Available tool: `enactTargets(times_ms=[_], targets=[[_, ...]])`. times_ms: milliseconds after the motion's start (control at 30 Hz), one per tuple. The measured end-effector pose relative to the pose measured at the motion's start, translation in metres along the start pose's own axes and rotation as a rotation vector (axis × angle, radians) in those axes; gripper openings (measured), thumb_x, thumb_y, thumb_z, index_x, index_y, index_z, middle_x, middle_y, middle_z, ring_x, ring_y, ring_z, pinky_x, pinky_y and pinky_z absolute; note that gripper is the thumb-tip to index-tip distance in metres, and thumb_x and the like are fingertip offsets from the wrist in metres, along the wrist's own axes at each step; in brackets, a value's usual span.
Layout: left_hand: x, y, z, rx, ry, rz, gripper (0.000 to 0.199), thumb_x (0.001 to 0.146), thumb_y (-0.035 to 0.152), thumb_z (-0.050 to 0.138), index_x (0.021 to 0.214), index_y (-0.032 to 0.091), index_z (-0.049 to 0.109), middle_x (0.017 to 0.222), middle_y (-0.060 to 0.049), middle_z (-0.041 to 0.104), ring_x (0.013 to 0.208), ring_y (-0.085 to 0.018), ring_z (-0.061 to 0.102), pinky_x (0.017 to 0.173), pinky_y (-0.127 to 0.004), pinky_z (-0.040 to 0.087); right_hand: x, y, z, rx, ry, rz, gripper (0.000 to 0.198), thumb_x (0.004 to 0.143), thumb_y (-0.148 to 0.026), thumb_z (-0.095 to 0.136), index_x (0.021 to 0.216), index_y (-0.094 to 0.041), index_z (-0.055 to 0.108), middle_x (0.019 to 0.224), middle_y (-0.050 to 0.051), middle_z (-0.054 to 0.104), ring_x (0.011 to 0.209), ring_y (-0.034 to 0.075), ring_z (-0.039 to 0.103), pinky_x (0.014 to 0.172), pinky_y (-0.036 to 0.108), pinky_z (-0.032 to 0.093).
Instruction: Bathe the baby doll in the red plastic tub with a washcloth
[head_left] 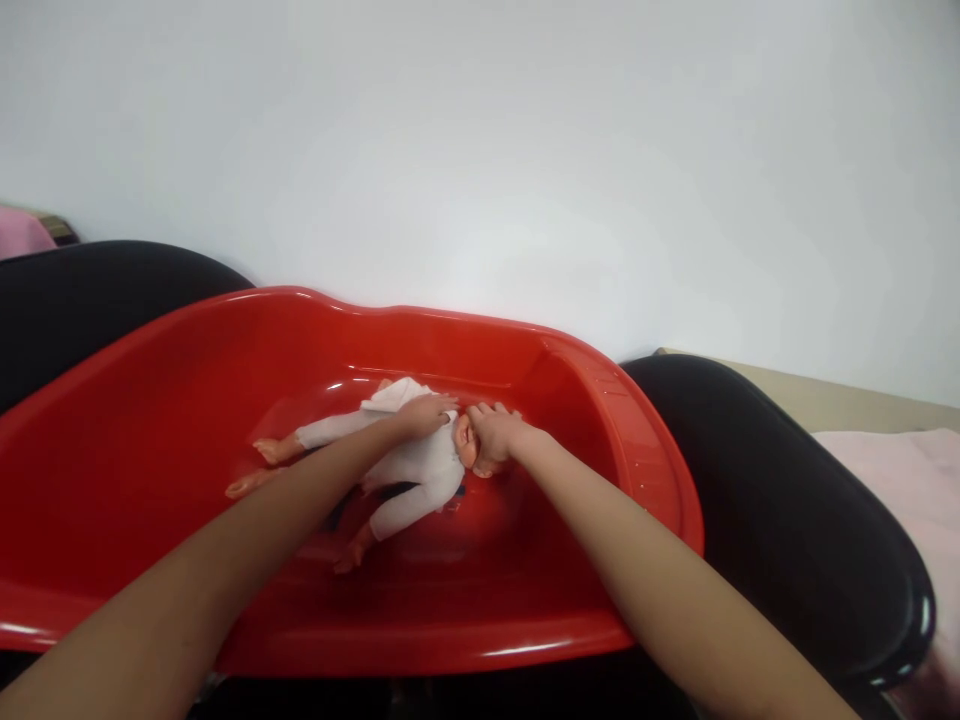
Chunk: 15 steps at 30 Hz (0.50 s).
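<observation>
Doll (420, 475) in a white one-piece suit lies in the basin of a red plastic tub (150, 420), a little right of the picture's middle, its bare feet pointing toward eight o'clock and its head toward two o'clock. Nearest the camera, two bare forearms enter from the bottom edge, one from seven o'clock and one from five o'clock, and converge on the doll. Its legs come next: one sleeved limb ends in a foot near the tub floor at about seven o'clock from the body, and two more bare feet or hands show to the left at nine o'clock. Over the torso, the left hand (426, 413) lies palm down with the fingers held together and laid flat on the doll's shoulder or upper chest, touching a folded white cloth (394, 394) that sits just beyond it at eleven o'clock. Just to the right, the right hand (491, 432) is curled around the doll's head, fingers bent over the top so that most of the head is hidden; only a bit of pink shows between the two hands. Beyond them rises the tub's far wall. Behind the tub, black rounded cushions (787, 500) sit at nine and three o'clock, a pink towel (900, 480) lies at the far right, and a pale wall (480, 150) fills the top.
</observation>
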<state>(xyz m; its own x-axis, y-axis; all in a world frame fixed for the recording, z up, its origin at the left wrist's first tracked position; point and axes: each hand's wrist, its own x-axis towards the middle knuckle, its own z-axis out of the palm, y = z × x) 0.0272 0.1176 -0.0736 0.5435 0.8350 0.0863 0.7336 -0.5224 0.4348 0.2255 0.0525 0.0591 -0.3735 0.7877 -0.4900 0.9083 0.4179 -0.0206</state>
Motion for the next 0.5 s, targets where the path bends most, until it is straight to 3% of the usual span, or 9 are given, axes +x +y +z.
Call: enactTargets(times_ms=[233, 400, 500], targets=[[-0.001, -0.053, -0.015, 0.129, 0.032, -0.114, 0.052, 0.101, 0.012, 0.046, 0.150, 0.012, 0.064, 0.159, -0.011, 0.060, 0.147, -0.026, 0.051, 0.128, -0.042, 0.030, 0.000, -0.003, -0.001, -0.008, -0.009, 0.009, 0.085, 0.057, -0.034, 0.094, 0.130, -0.026, 0.051, 0.148, 0.013, 0.054, 0.139, 0.042, 0.049, 0.113, 0.063, 0.044], [-0.026, -0.087, -0.034, 0.213, 0.102, -0.170, 0.050, 0.093, 0.013, 0.052, 0.138, 0.014, 0.073, 0.146, -0.015, 0.068, 0.135, -0.032, 0.059, 0.118, -0.042, 0.040, 0.000, -0.001, 0.001, -0.005, 0.007, 0.001, 0.084, 0.056, -0.032, 0.092, 0.130, -0.027, 0.051, 0.149, 0.013, 0.053, 0.140, 0.043, 0.048, 0.112, 0.062, 0.044], [-0.042, -0.092, -0.046, 0.217, 0.162, -0.274, 0.039, 0.098, 0.023, 0.047, 0.124, 0.020, 0.076, 0.136, -0.014, 0.071, 0.124, -0.034, 0.064, 0.106, -0.042, 0.048, -0.003, -0.001, 0.002, -0.003, 0.027, -0.008, 0.079, 0.059, -0.032, 0.088, 0.130, -0.027, 0.051, 0.147, 0.014, 0.055, 0.140, 0.042, 0.048, 0.113, 0.061, 0.043]])
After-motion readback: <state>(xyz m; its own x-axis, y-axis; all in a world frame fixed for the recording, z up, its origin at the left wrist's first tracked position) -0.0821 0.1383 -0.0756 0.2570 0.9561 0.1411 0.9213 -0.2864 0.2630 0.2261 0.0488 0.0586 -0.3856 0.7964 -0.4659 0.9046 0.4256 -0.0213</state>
